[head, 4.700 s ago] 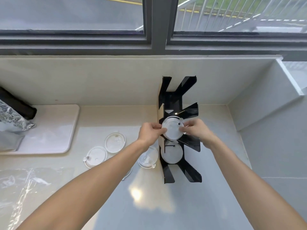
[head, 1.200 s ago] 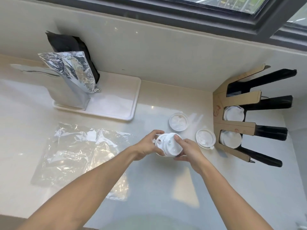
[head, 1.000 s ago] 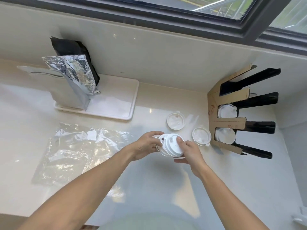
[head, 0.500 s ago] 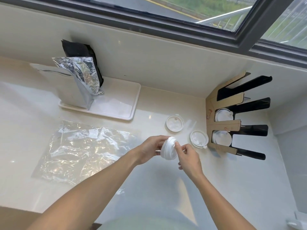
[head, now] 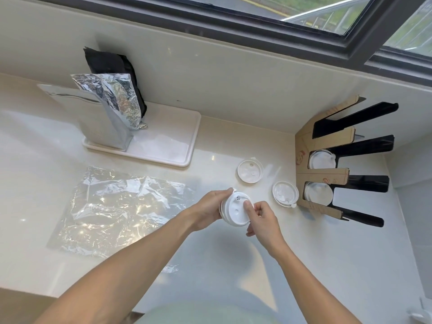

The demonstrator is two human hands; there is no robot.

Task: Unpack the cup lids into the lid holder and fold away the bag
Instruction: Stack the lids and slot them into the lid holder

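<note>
A small stack of cup lids (head: 236,211), lifted off the counter (head: 304,265) moments earlier, is gripped by the left hand (head: 208,210) and pinched by the right hand (head: 261,218), short of the lid holder (head: 325,176), the emptied bag (head: 112,209) left unfolded

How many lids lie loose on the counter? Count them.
2: one lid beside the tray, another against the lid holder. More sit in the holder and in both hands.

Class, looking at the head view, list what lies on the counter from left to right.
Foil bag → clear plastic bag → held lids → loose lid → lid holder.
</note>
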